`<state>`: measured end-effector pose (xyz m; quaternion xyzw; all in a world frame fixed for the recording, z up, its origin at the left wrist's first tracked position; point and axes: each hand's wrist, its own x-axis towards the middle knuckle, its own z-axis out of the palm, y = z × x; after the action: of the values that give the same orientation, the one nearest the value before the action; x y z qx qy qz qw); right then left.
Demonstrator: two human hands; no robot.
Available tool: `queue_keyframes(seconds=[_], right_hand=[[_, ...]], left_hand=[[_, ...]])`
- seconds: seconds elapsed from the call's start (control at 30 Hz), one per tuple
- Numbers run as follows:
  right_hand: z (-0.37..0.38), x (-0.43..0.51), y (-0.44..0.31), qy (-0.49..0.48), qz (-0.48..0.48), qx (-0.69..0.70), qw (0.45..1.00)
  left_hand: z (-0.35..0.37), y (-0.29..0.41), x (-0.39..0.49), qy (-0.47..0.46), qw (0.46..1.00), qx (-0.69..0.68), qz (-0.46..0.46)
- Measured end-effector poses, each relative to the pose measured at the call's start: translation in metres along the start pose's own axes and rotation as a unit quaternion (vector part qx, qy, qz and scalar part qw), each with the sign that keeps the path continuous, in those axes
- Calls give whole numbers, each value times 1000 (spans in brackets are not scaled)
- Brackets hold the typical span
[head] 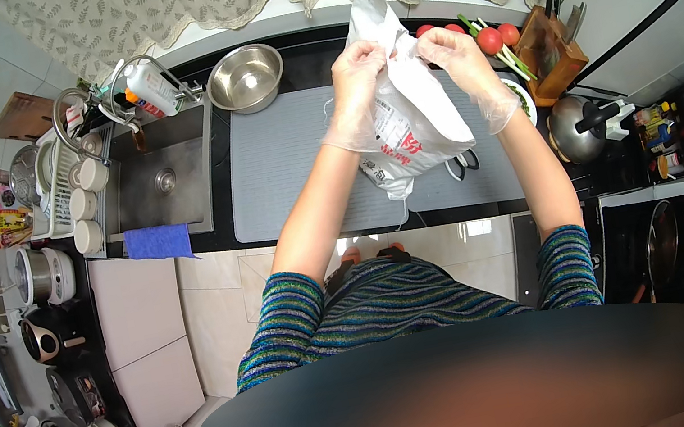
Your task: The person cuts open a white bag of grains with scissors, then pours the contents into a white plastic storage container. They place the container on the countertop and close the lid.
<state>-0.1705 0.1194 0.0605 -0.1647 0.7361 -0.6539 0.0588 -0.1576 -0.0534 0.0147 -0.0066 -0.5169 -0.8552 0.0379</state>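
Note:
A white plastic bag (421, 100) bearing red and black printed writing is held up over the grey counter mat (285, 162). My left hand (362, 76), in a clear disposable glove, pinches the upper left part of the bag. On its right side my right hand (455, 56), gloved the same way, grips the plastic near the top. Whatever the bag contains is hidden. Partly covered by the bag, a pair of scissors (459, 176) lies on the mat with its handles showing.
Left of the mat stand a steel bowl (246, 79) and a sink (159, 170) with a blue cloth (158, 244) over its front edge. Tomatoes (490, 40), green onions (507, 61), a plate of chopped greens (525, 102), a knife block (550, 53) and a kettle (576, 127) are on the right.

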Motion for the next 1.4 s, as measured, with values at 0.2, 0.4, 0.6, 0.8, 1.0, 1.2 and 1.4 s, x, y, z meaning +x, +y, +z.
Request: queue_keyframes(seconds=[0.2,0.4,0.6,0.8,1.0,1.2,1.4], right_hand=[[2,19,-11,36,59,-45,997],[7,34,-6,10,34,-43,998],[10,31,6,4,2,-58,998],[8,28,13,5,-1,-48,999],[7,28,7,-13,29,45,998],[10,25,-8,28,73,-74,994],[0,42,-1,79,41,-37,995]], left_hand=[[4,-1,-2,-13,995,78,64],[7,1,0,-13,991,118,57],[5,5,4,4,999,40,15],[14,22,31,-7,996,87,-9],[17,18,35,-38,999,22,-28],[18,11,32,-21,998,47,-22],[-3,17,36,-44,991,-115,-43]])
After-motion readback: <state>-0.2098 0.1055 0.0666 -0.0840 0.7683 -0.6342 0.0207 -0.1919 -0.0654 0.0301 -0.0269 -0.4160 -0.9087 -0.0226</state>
